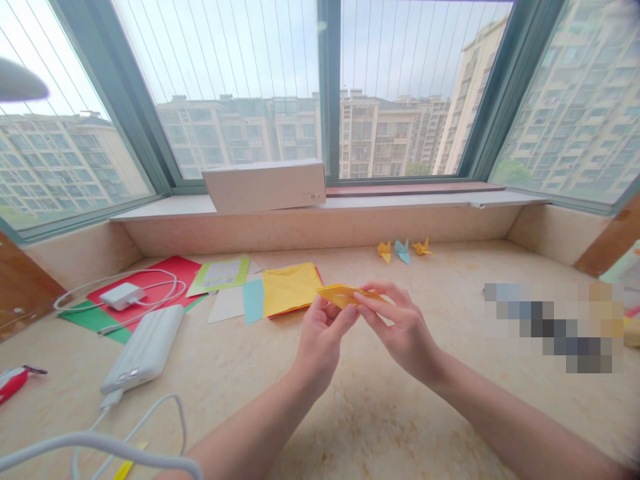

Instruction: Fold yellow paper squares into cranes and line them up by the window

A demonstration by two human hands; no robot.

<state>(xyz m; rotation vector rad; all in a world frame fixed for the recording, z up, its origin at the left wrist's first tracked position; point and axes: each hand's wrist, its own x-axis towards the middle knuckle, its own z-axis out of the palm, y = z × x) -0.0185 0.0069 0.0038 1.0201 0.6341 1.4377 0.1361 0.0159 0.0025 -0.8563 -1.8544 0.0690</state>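
A folded piece of yellow origami paper [340, 292] is held up in front of me, above the counter. My left hand [323, 330] pinches its lower left part between thumb and fingers. My right hand [400, 317] grips the right side, its fingers lying along the folded edge and partly covering it. Just behind my left hand lies a stack of yellow paper sheets [290, 287], with a light blue sheet [253, 301] beside it. Farther back stand folded paper cranes: a yellow one [384, 251], a blue one [402, 251] and another yellow one [423, 247].
On the left are a white power bank [145, 347] with cables, a white charger [123, 296], and red [170, 267] and green paper [90, 322]. A long white box [265, 187] stands on the window ledge. At right, a patch of the counter is pixelated.
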